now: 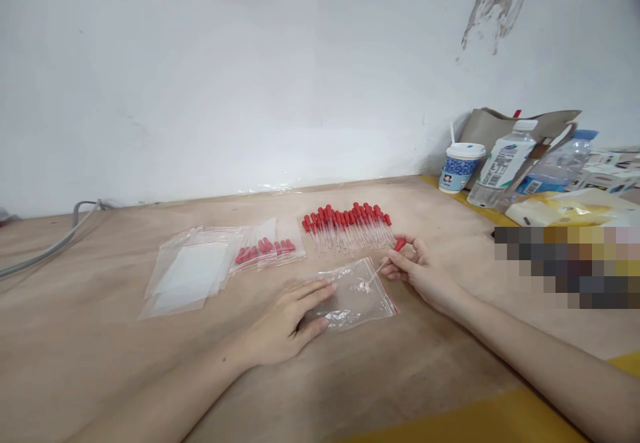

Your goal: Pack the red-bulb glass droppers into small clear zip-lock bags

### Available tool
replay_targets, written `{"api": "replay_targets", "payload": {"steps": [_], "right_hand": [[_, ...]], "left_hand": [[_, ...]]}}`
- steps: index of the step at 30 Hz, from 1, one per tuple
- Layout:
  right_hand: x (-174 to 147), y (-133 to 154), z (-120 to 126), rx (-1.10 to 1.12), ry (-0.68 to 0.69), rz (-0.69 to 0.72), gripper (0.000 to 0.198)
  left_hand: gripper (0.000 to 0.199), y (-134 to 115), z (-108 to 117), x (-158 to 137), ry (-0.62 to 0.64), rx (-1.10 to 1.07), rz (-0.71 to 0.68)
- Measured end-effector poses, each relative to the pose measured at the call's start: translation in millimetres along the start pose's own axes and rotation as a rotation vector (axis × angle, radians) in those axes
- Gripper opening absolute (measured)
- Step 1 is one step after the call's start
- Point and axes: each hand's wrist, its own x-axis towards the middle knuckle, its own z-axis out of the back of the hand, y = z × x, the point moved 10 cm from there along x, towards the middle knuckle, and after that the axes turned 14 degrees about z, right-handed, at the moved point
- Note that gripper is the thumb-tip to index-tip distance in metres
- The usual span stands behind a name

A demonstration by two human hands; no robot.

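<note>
A clear zip bag (350, 296) with a red line along its right edge lies flat on the brown-covered table. My left hand (295, 313) rests on the bag's left part, fingers stretched out. Between the fingers of my right hand (413, 269) is a dropper (399, 245) with a red bulb; its thin clear stem points left at the bag's red-edged side. Whether the tip is inside the bag I cannot tell. Just behind the bag, several more red-bulbed droppers (350, 219) lie in a row, bulbs toward the wall.
On the left are flat clear bags (193, 273), beside bags holding red-bulbed droppers (265, 248). A grey cable (55, 246) runs along the far left. At the back right stand a paper cup (461, 166), a bottle (503, 163) and a blue-capped bottle (557, 163) before a grey bag (480, 129).
</note>
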Motion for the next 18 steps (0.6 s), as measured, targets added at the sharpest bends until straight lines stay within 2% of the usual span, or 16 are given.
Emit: {"api": "replay_targets", "payload": {"steps": [4,8,13,18], "right_hand": [[-4.4,-9.6,-4.8,0.118,0.121,-0.131,0.038],[-6.0,-4.9,-4.8,-0.048,0.345,-0.156,0.033],[-12.0,8.2,-21.1,-0.086,0.579,-0.061,0.03],[-15.7,16.6,-37.4,0.001,0.652,0.047,0.025]], "left_hand": [[0.048,0.1,0.7,0.0,-0.006,-0.024,-0.005],[0.048,-1.1,1.4,1.1,-0.003,-0.021,-0.008],[0.046,-4.5,2.3,2.5,0.004,0.003,-0.021],[0.045,-7.1,2.3,1.7,0.008,0.015,-0.04]]}}
